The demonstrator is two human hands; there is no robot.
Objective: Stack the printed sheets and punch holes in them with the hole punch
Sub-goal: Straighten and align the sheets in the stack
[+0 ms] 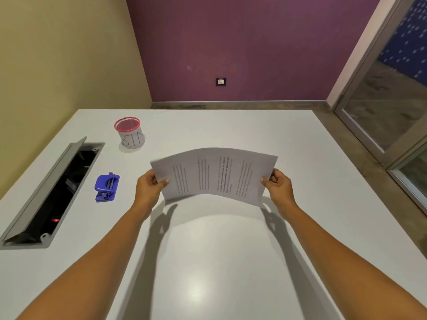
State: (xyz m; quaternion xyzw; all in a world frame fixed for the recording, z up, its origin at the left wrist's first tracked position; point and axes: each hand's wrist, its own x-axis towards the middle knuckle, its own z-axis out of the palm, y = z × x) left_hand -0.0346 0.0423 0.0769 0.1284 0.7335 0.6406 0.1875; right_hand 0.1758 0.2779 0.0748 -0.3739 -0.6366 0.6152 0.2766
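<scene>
A stack of printed sheets (213, 174) is held above the white table (208, 262), bowed upward in the middle, text facing me. My left hand (149, 190) grips its left short edge, thumb on top. My right hand (278, 188) grips the right short edge the same way. A blue hole punch (107, 187) lies on the table to the left of my left hand, apart from it and untouched.
A mesh cup with a pink rim and a paper label reading BIN (129, 133) stands at the back left. An open cable hatch (53, 192) with its grey lid raised is set into the table's left side. A glass door (392, 88) is at the right.
</scene>
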